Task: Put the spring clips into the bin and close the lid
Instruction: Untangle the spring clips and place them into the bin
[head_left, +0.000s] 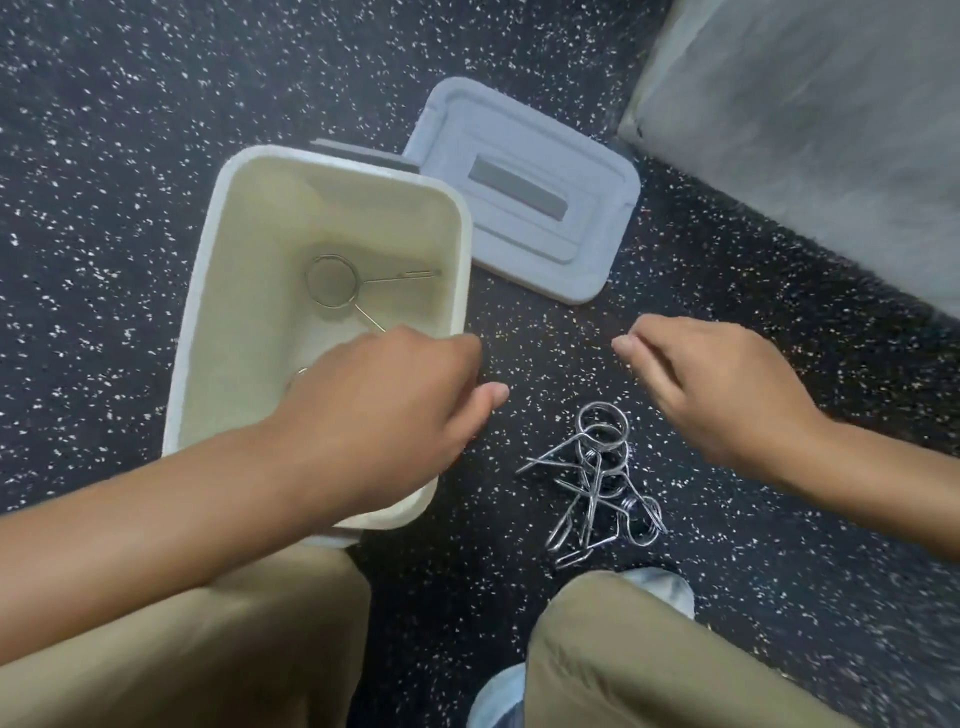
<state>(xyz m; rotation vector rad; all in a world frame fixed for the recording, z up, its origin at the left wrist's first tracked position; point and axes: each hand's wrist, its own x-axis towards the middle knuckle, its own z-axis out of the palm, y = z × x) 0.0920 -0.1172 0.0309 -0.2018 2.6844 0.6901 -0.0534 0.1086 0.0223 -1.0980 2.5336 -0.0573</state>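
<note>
**Kid:** Spring clips (597, 483), where are they?

**Friend:** Most of them lie in a shiny heap on the dark speckled floor (104, 156), just in front of the person's knees. The heap is right of the bin (208, 291).

**Kid:** Are any inside the bin?

**Friend:** Yes. One clip (337, 286) with a round ring lies on the bin's bottom. A bit of another one peeks out under the left hand (379, 410).

**Kid:** What is that hand doing?

**Friend:** It hangs over the near right corner of the bin. Its fingers are curled down loosely and the thumb sticks out. I cannot tell if it holds something under there.

**Kid:** And the other hand?

**Friend:** The right hand (727, 395) is above the floor, just past the heap. Its fingers are bent in softly, and I see nothing in them. It is not touching the clips.

**Kid:** Where is the lid (524, 192)?

**Friend:** It lies flat on the floor behind the bin, to the right. The bin is open on top.
</note>
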